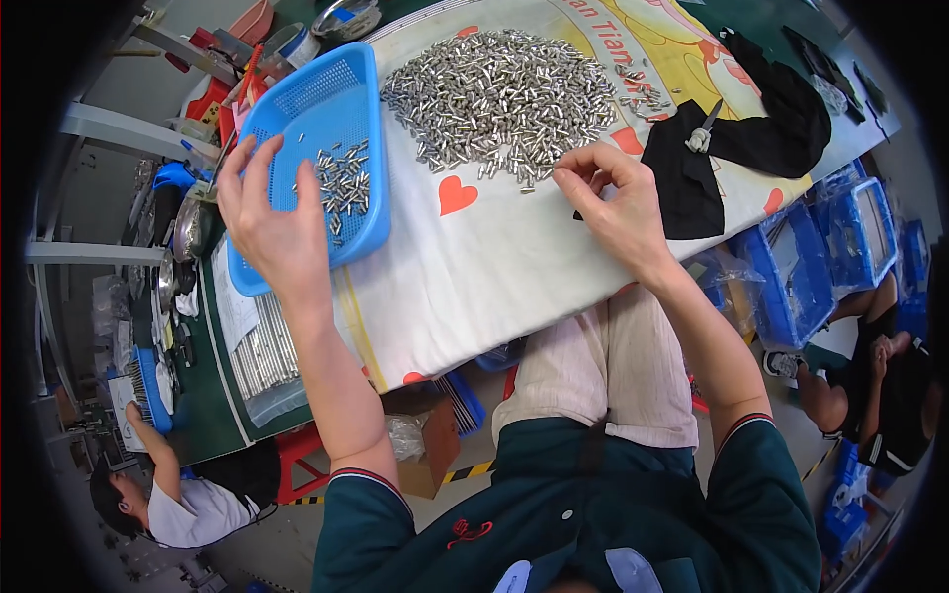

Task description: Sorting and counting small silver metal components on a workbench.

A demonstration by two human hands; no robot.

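Note:
My left hand (280, 232) is raised over the near left side of a blue perforated plastic basket (379, 119). Its fingers and thumb are spread, and nothing shows between them. Inside the basket lies a small heap of short silvery metal pins (346, 183), partly beside my thumb. My right hand (623, 212) hovers at the near right edge of a big pile of similar metal pins (499, 94), thumb and forefinger pinched together. Whatever sits between those fingertips, if anything, is too small to make out. One loose pin (527, 190) rests just left of them.
A printed cloth (474, 277) with red hearts covers the table. To the right lie a black cloth (682, 183) and a small wrapped-handle knife (706, 128). Bagged metal rods (265, 346) are at the left, blue crates (791, 277) at the right. Two other people sit nearby.

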